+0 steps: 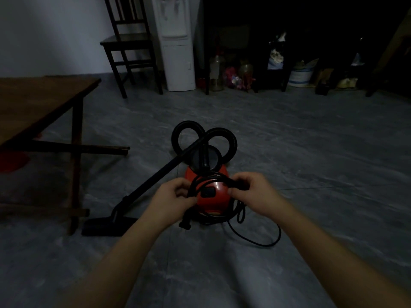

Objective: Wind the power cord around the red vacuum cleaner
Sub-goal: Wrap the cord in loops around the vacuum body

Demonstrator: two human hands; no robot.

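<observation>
— While both forearms reach forward, what do the hands hold?
— The left hand (172, 195) curls round loops of thin black power cord (212, 176); the right hand (249, 192) pinches the same coil, just above the rounded red plastic vacuum cleaner (214, 202) on the grey floor.
— And the plug?
— The black plug (185, 225) dangles below the left hand. Beyond, the black ribbed hose (189, 124) forms two loops.

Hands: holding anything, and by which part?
Both hold the cord, a coiled bundle. The left hand grips its left side, with the plug dangling below. The right hand pinches its right side, above the vacuum.
</observation>
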